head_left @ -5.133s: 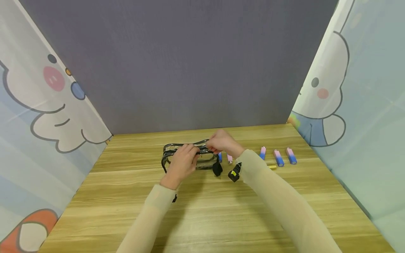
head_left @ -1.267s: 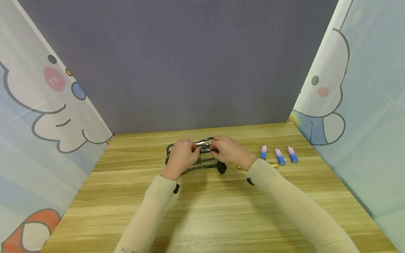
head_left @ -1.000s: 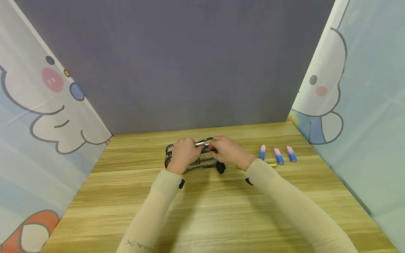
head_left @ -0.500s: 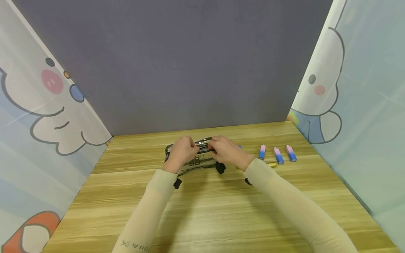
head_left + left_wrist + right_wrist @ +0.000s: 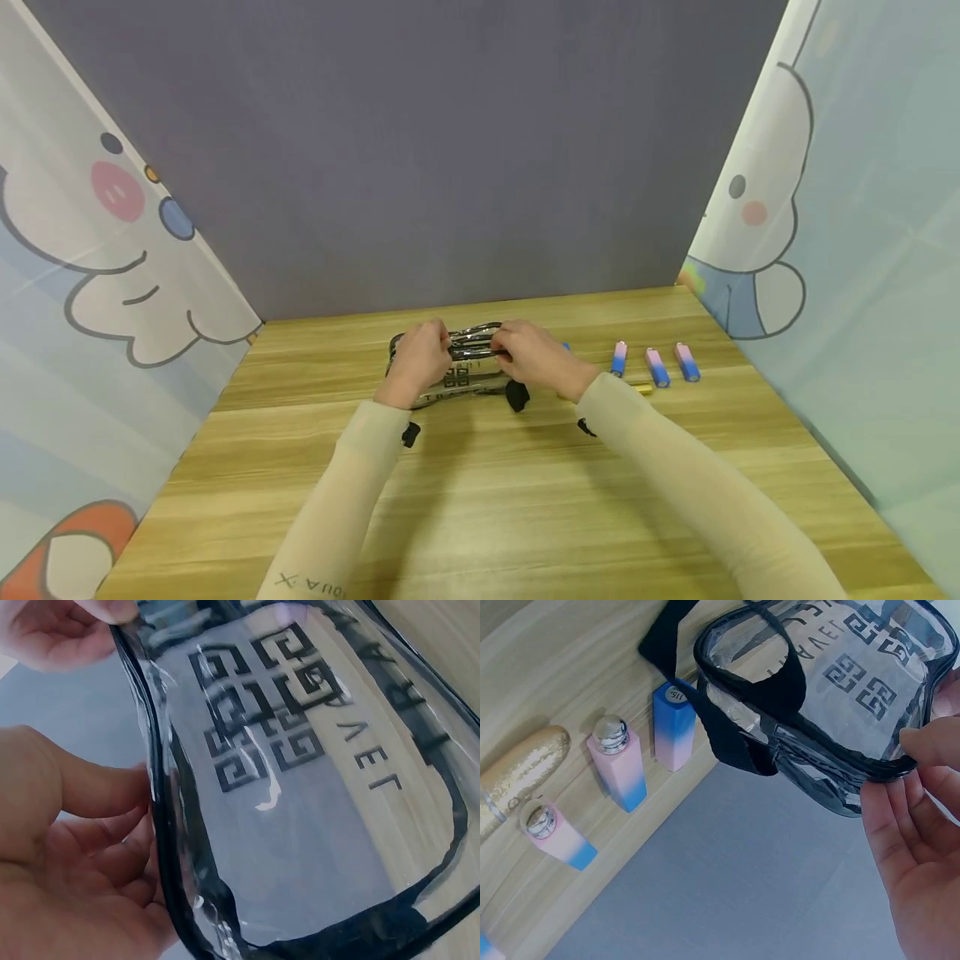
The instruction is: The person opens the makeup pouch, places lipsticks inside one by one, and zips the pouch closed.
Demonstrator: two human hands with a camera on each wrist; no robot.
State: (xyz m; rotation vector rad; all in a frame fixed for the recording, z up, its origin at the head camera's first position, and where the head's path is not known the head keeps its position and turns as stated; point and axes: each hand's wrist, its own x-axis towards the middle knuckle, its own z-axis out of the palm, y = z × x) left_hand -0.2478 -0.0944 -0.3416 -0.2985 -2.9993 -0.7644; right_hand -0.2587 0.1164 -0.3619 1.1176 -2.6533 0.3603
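Observation:
A clear toiletry bag [image 5: 467, 382] with black trim and black lettering stands on the table before me. My left hand [image 5: 417, 360] pinches its upper edge near the left end; in the left wrist view, the thumb and fingers of that left hand [image 5: 75, 847] meet on the black piping. At the bag's right end my right hand [image 5: 534, 357] pinches the same upper edge. The right wrist view has this right hand [image 5: 911, 847] holding a corner between thumb and fingers, with a black side strap [image 5: 791, 686] hanging from the bag. I cannot tell how far the zip runs.
Right of the bag lie several pink-and-blue tubes, including one tube [image 5: 618, 358], another tube [image 5: 657, 367] and a third tube [image 5: 687, 362]. A glittery gold tube [image 5: 526, 774] lies near them. A grey panel [image 5: 480, 167] rises behind the wooden table [image 5: 495, 517].
My right hand has turned and come down onto the bag's front upper edge since the oldest frame. Lately my left hand has slid left along the edge, baring more of the printed front.

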